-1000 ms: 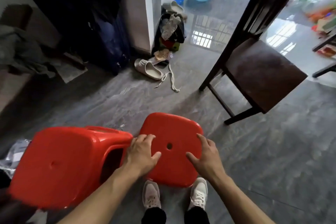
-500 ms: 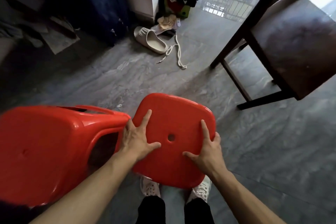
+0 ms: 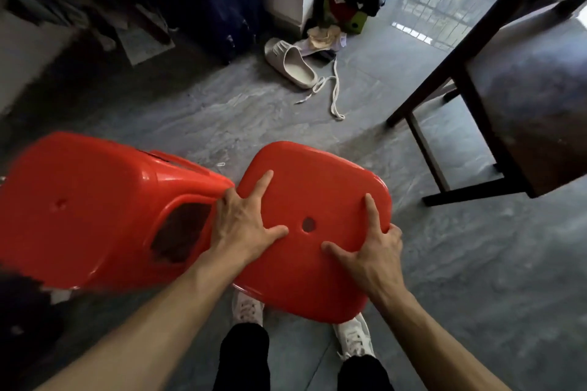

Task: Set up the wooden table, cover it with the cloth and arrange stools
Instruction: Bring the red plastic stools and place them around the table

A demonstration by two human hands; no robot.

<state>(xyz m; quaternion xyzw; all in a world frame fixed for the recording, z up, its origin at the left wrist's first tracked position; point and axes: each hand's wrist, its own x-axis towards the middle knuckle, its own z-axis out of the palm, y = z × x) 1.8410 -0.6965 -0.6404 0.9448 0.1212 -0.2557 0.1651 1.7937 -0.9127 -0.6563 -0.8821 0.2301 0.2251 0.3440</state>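
At the bottom of the frame the person's white shoes [image 3: 352, 335] stand on the grey floor [image 3: 476, 263], half under a red stool [image 3: 314, 232] at lower centre. The left hand [image 3: 244, 225] lies spread on its seat, fingers straight; the right hand [image 3: 373, 251] has its thumb and forefinger on top and the rest wrapped over the right edge. I'd tighten both grips on the rim before shifting it, since flat palms slip on smooth plastic. A second red stool [image 3: 95, 216] lies tilted at lower left, touching the first. Beyond, upper right, stands the dark wooden bench [image 3: 533, 98], with no cloth visible on it.
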